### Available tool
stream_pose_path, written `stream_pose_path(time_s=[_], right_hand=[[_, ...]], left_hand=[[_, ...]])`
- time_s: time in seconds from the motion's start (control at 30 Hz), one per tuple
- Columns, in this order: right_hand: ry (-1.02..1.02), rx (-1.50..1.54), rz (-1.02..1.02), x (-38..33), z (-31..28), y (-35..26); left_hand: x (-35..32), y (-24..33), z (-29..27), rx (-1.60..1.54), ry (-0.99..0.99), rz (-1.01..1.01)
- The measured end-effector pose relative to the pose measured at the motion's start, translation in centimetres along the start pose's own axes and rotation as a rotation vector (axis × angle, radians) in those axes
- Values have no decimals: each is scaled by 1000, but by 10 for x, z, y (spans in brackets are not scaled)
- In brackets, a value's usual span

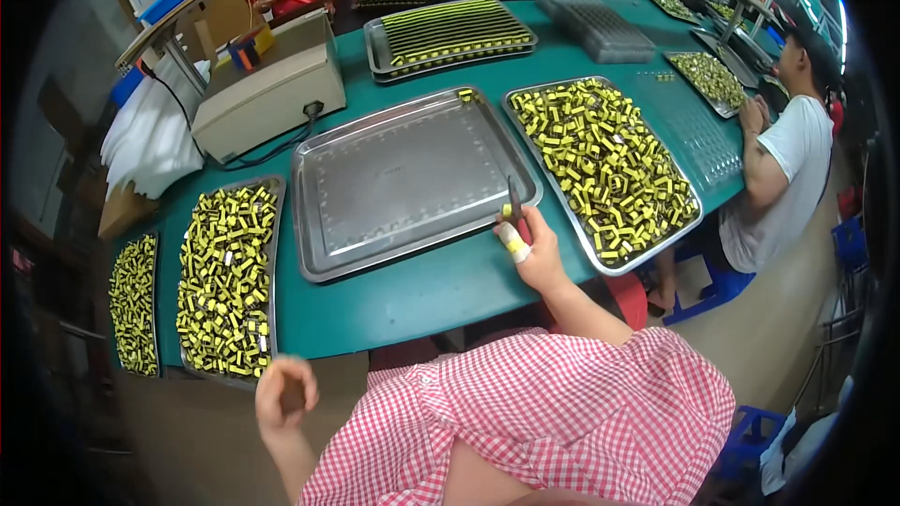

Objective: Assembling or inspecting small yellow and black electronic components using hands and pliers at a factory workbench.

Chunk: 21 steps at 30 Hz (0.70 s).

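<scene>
My right hand (539, 258) is closed on a hand tool with a dark pointed tip (514, 192) and a bit of red handle, perhaps pliers. A small yellow-and-dark part (507, 211) shows beside the tool at my fingertips. White and yellow wrapping (515, 242) covers one of my digits. Under the tool lies the right edge of a large metal tray (394, 169), with a few parts in its far corner. My left hand (286, 389), loosely curled with no object visible in it, hangs off the table by the near corner of a tray full of yellow-and-black parts (225, 281).
Another full tray (605, 164) stands right of the large tray; a narrower heap (134, 305) is far left. Behind are a beige box-shaped device (272, 89) with a cable, a tray of lined-up parts (455, 33) and clear plastic trays (595, 23). A person (787, 150) sits at right.
</scene>
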State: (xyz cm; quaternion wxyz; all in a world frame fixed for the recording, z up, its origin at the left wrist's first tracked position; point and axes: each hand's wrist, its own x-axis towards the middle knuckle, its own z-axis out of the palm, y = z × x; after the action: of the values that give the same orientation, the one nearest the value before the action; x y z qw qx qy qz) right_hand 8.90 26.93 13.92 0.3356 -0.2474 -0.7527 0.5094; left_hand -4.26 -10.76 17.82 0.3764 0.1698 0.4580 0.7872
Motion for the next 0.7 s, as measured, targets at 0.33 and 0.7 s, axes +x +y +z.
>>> stream_pose_path(time_s=[0.33, 0.7], right_hand=[[107, -99, -120, -4, -2, -5], [104, -496, -199, 46, -63, -39]], left_hand=[[181, -20, 107, -337, -9, -239], [218, -36, 105, -170, -5, -225]])
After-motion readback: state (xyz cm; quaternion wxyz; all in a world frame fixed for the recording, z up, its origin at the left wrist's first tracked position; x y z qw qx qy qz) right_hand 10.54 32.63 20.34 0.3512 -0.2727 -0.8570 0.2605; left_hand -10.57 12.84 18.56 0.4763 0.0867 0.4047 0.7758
